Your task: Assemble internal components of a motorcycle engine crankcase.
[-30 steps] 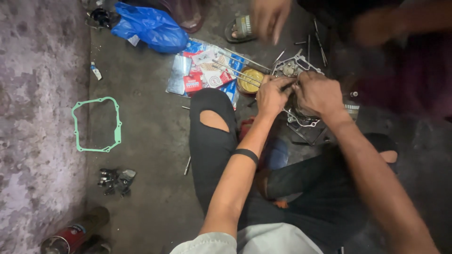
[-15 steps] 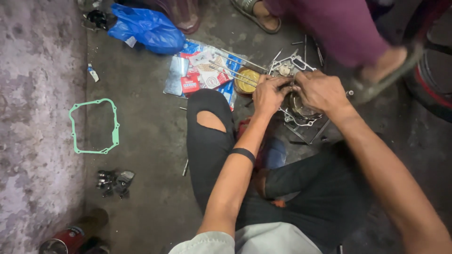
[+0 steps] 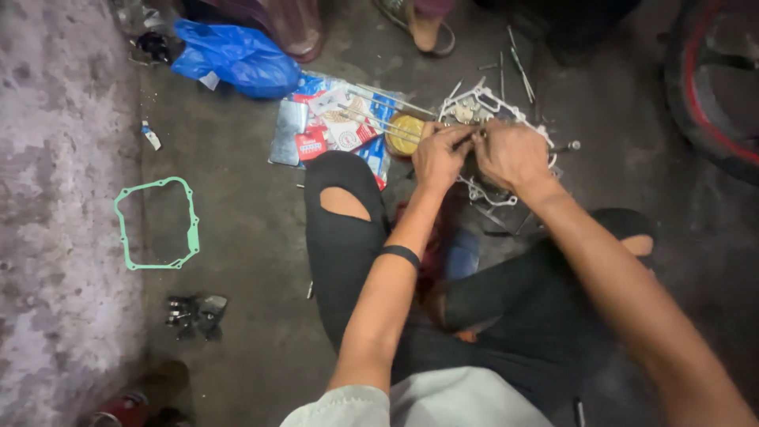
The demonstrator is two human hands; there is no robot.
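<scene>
Gritty concrete floor (image 3: pixel 237 237): both hands pinch at a silvery metal engine cover (image 3: pixel 494 107).
Left hand (image 3: pixel 439 158) and right hand (image 3: pixel 514 154) press close together; small parts could slip among loose rods (image 3: pixel 514 55).

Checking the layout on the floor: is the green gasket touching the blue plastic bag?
Apart. The head view shows the green gasket lying lower left, with a wide stretch of bare floor between it and the blue bag at the top.

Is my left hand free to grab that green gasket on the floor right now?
Probably not: the left hand is busy at the metal engine part alongside the right hand, and the green gasket lies well off to the side.
</scene>
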